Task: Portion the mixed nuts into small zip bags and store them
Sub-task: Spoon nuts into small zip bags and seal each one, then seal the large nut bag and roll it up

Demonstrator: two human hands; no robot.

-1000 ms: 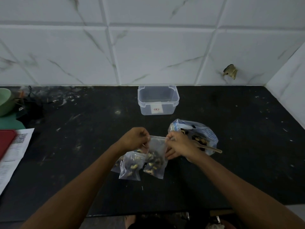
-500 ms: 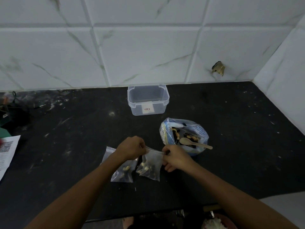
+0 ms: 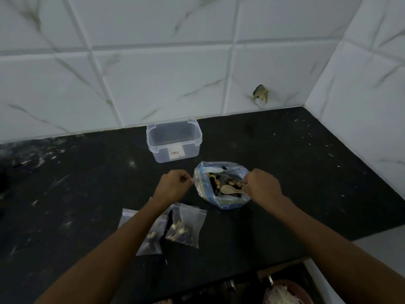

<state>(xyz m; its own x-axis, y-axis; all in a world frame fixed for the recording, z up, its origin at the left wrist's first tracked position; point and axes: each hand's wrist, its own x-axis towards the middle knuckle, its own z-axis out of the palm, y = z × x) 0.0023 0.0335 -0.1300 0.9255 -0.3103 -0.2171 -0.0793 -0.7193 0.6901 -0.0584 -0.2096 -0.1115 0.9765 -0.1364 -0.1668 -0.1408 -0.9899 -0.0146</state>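
Both hands, left hand (image 3: 173, 185) and right hand (image 3: 262, 185), pinch the crinkled big nut bag (image 3: 221, 185) in a closed grip.

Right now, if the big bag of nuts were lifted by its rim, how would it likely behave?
The big bag looks like thin, crumpled film, so it would probably sag and fold rather than hold shape. Its mouth stands open with both hands at the rim, so nuts could spill if tipped. The wooden spoon lying loose inside may slide.

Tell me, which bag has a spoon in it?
The big bag, between the left hand and right hand. A wooden spoon lies in it on the nuts. The small bags nearer the person hold only nuts.
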